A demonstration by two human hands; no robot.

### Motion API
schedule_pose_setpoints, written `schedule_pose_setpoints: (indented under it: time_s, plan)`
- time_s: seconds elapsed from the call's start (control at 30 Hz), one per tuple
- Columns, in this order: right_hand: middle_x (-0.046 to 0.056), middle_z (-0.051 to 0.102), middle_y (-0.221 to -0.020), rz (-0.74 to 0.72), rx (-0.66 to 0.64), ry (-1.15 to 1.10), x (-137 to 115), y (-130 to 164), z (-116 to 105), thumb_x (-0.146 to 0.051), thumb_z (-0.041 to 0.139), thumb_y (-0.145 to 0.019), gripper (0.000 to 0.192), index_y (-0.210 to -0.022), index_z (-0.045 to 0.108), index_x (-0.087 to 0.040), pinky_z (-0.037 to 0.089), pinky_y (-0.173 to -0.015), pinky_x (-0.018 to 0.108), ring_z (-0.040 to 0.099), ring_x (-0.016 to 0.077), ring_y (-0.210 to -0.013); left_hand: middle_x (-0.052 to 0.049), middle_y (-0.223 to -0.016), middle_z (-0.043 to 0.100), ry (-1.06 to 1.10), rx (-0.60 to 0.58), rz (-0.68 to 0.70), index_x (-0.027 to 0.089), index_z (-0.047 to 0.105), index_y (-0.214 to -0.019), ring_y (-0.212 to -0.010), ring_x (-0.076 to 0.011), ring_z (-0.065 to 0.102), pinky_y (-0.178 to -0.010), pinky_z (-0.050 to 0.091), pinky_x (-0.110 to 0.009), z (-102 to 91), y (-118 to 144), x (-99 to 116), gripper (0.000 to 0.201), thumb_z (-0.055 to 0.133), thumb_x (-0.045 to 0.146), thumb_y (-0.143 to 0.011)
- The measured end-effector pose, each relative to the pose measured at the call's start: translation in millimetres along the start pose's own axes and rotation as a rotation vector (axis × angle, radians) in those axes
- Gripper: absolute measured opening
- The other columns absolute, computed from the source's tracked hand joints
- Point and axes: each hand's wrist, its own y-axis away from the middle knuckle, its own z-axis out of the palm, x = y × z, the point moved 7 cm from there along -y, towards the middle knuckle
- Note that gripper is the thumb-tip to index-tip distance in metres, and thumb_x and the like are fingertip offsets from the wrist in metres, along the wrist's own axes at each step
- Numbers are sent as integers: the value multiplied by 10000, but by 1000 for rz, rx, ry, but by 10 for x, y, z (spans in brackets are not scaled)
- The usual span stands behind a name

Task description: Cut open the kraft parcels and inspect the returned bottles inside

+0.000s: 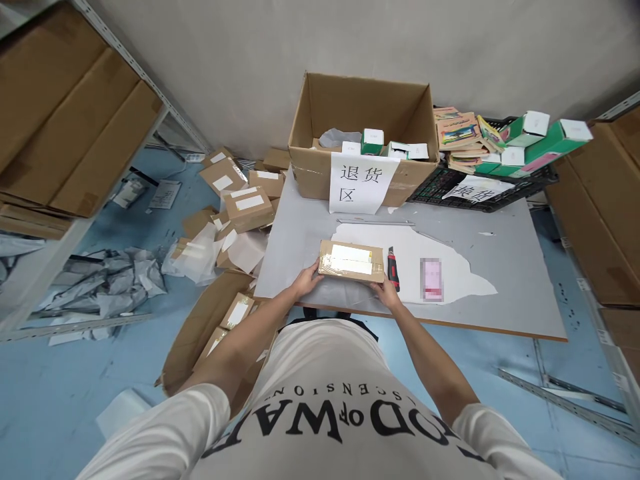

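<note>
A small brown cardboard parcel [351, 261] with clear tape and a white label lies flat near the front edge of the grey table [510, 267]. My left hand [307, 283] grips its left end and my right hand [385, 291] holds its near right corner. A red and black utility knife [393, 268] lies on the table just right of the parcel, touching distance from my right hand. A pink slip [433, 280] rests further right on a white patch of the tabletop.
A large open carton [365, 107] with a white paper sign holds small green-and-white boxes at the table's back. A black crate [480, 190] of booklets and boxes stands at its right. Parcels [240, 200] are piled on the floor left; another carton [210, 327] sits below. Shelving flanks both sides.
</note>
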Motion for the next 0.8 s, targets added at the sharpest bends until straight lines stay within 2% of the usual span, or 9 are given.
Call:
schedule_pose_setpoints:
  time_s: [0.17, 0.27, 0.33, 0.47, 0.6, 0.8]
  plan:
    - [86, 664, -1162, -3, -20, 81, -172, -77, -201, -381, 610, -782, 528, -1266, 544, -181, 464, -955, 411, 611, 262, -1075, -79, -1236, 629, -79, 40, 12, 156, 560, -1280, -1165, -295, 560, -1039, 390, -383, -159, -34, 182, 604, 637, 442, -755]
    - [77, 696, -1082, 3, 1, 92, -320, -152, -321, -460, 579, -800, 441, -1126, 637, -169, 489, -903, 374, 638, 249, -1012, -76, -1244, 625, 33, 86, 23, 146, 554, -1289, -1138, -282, 581, -1011, 428, -376, -226, -127, 317, 639, 616, 510, -767]
    - [78, 711, -1031, 10, 39, 121, -412, -209, -386, -518, 537, -818, 452, -1066, 666, -163, 498, -851, 335, 649, 239, -971, -95, -1242, 624, 121, 102, 12, 135, 565, -1274, -1129, -282, 589, -993, 447, -380, -232, -214, 347, 667, 616, 553, -757]
    - [78, 721, -818, 98, 101, 287, -468, -323, -450, -614, 442, -834, 536, -874, 702, -147, 472, -687, 279, 648, 219, -788, -139, -1144, 671, 227, 134, -91, 111, 621, -1185, -1075, -289, 623, -941, 483, -388, -206, -341, 220, 713, 695, 589, -662]
    - [63, 671, -648, 218, 58, 403, -365, -401, -391, -663, 404, -826, 586, -669, 673, -166, 413, -581, 251, 615, 194, -669, -127, -996, 723, 199, 174, -224, 109, 673, -1085, -983, -288, 663, -869, 515, -377, -181, -339, 28, 625, 760, 516, -619]
    - [82, 680, -675, 311, 59, 431, -188, -436, -320, -656, 431, -819, 562, -696, 709, -183, 439, -621, 273, 638, 225, -730, -95, -874, 744, 175, 219, -319, 110, 704, -1010, -921, -279, 680, -799, 531, -343, -133, -308, -152, 524, 766, 467, -632]
